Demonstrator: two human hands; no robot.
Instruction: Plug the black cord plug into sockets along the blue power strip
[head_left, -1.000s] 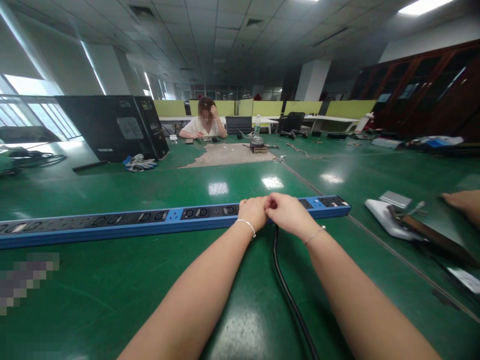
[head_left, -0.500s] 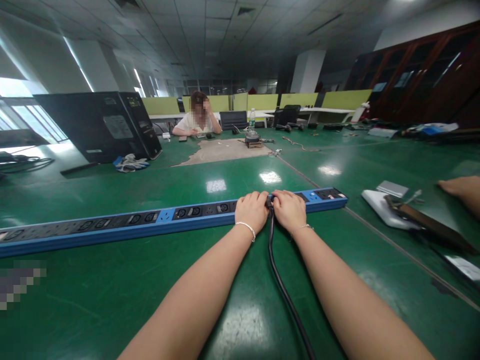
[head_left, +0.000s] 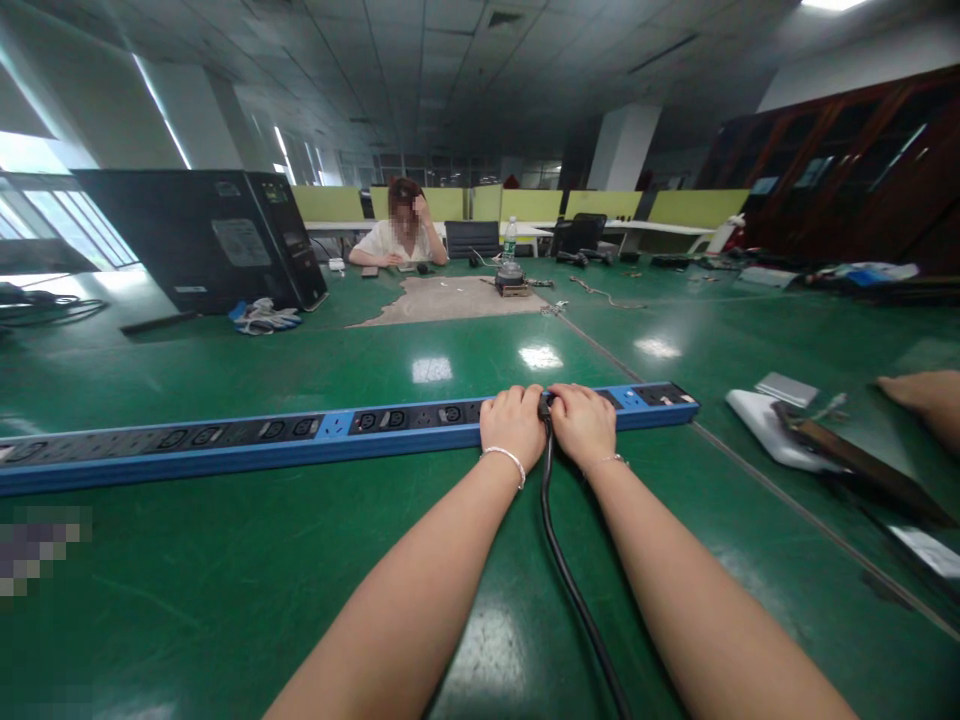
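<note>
A long blue and black power strip point(head_left: 409, 437) with rows of sockets lies across the green table. Over its right-hand part, my left hand point(head_left: 514, 425) is wrapped with the fingers at the far edge. Close beside it, my right hand point(head_left: 583, 425) grips the strip the same way. Between the two hands sits a black plug point(head_left: 545, 408), partly covered by fingers; whether it is fully seated in a socket I cannot tell. Its thick black power cord point(head_left: 556, 545) runs down toward me between my forearms.
Work gloves point(head_left: 264, 317) lie by a black computer case point(head_left: 199, 240) at the left. A bottle point(head_left: 510, 240) and a person point(head_left: 401, 235) are across the table point(head_left: 360, 580). On the right are a white device point(head_left: 772, 430) and another person's hand point(head_left: 919, 395).
My hands stay on the strip around the plug, with little visible movement. The view has shifted slightly, and the strip's left end sits a bit higher in it.
</note>
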